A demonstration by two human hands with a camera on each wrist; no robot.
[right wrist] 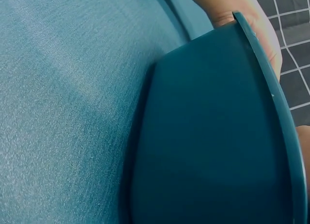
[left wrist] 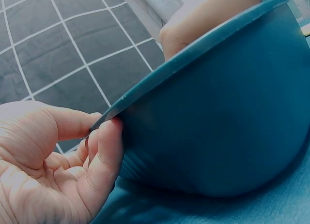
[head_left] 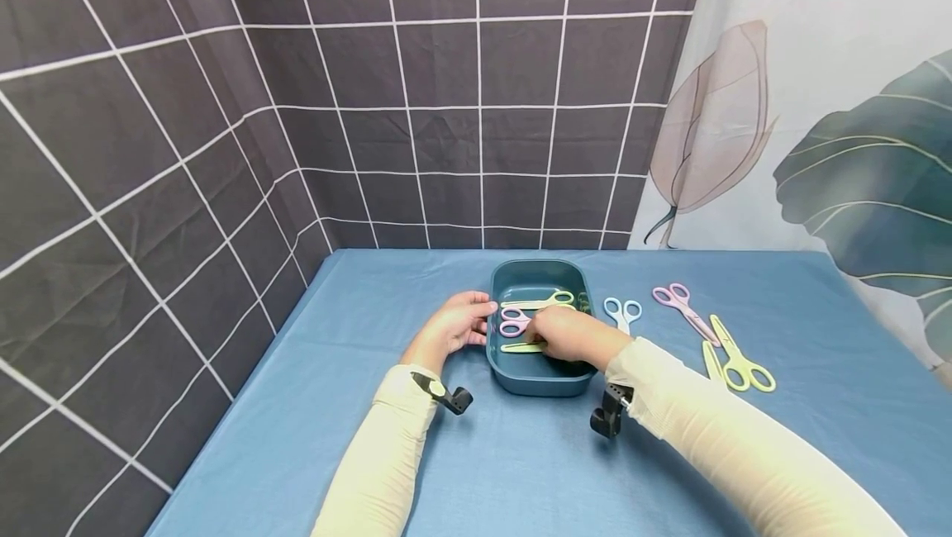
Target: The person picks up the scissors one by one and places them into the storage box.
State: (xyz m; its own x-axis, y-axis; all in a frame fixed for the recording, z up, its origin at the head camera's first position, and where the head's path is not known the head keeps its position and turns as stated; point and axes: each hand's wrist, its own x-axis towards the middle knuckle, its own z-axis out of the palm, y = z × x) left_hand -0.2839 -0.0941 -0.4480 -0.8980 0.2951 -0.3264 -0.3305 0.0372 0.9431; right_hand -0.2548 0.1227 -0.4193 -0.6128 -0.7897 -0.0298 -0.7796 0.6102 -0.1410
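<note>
A dark teal bin [head_left: 539, 386] stands on the blue cloth. My left hand [head_left: 459, 322] pinches its left rim between thumb and fingers, as the left wrist view shows. My right hand [head_left: 568, 333] reaches down inside the bin with its fingers curled at the end of yellow scissors [head_left: 520, 348], whose handles are hidden under the hand. Pink scissors [head_left: 512, 322] lie beside those fingers, partly covered by the hand. Farther back in the bin are other yellow-green scissors [head_left: 530, 304]. In the right wrist view the bin's wall [right wrist: 208, 132] hides the fingers.
Light blue scissors [head_left: 623, 313] lie just right of the bin. Farther right, pink scissors [head_left: 683, 309] and yellow scissors [head_left: 735, 362] lie close together, with a small yellow blade-shaped piece [head_left: 711, 362] beside them. A dark grid-patterned curtain [head_left: 439, 140] hangs behind the table.
</note>
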